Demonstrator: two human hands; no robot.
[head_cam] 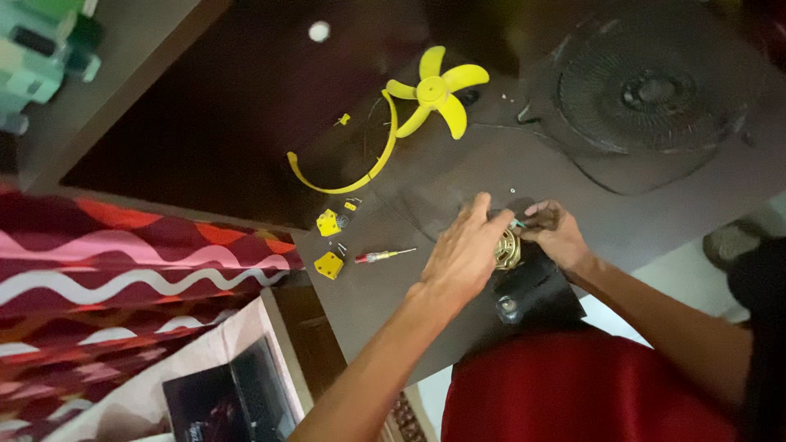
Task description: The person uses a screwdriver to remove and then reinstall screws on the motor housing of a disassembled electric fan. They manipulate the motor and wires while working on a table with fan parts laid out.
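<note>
A: What is held by the hands?

B: A small fan motor [508, 250] with copper-coloured windings is gripped between them, near the front edge of the dark table [246, 123]. The left hand [463, 254] is laid over the motor's left side, with the fingers stretched forward and partly curled around it. The right hand [555, 233] is closed on the right side — the fingertips are pinched at the top of the motor, where a small green-tipped part is seen. How tightly it is pinched cannot be told.

A: And what is under the motor?

B: A black housing [532, 295] is seen just below it, touching it, at the table edge.

A: What else is placed on the table?

B: A yellow fan blade [434, 92] is laid well apart from the hands, further back. A curved yellow ring strip [360, 176] is lying beside it. Two small yellow brackets [329, 244] are placed to the left of the hands, and a screwdriver [383, 256] with a red handle is lying between them and the left hand. A black fan grille [647, 90] is laid flat at the far right.

A: Anything beside the table?

B: A red patterned cloth [123, 262] with wavy lines is seen at the left — and a laptop [229, 397] below it.
</note>
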